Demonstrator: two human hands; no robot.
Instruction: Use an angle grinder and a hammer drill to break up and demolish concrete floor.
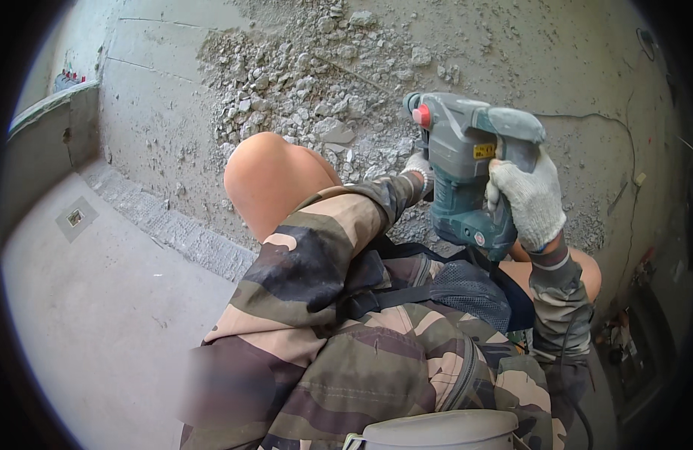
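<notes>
In the head view, the rear handle of a green-and-grey power tool point(459, 142) is clasped by the gloved right hand point(530, 196), with the fingers wrapped around it; the gloved left hand point(419, 166) is set against the tool's near-front side, but it is mostly hidden behind the body, so whether its fingers are closed cannot be told. The tool is located right of centre, with its nose turned toward the upper left, where a thin rod point(354, 74) is seen lying in line over the rubble point(286, 97). If the rod is seated in the nose, a kick or twist could be caused by its catching between loose chunks, and the wrists could be wrenched were the left hand only lightly placed. The bare left knee point(264, 176), left of centre, could be struck by flying chips, since it is left uncovered close to the broken pieces. A snag could also be caused by the dark cord point(568, 352), by which the right sleeve point(560, 300) is crossed at lower right. The left forearm is stretched diagonally from lower left toward the centre, while the right forearm is held nearly upright in the frame, with the wrist bent inward over the handle.
</notes>
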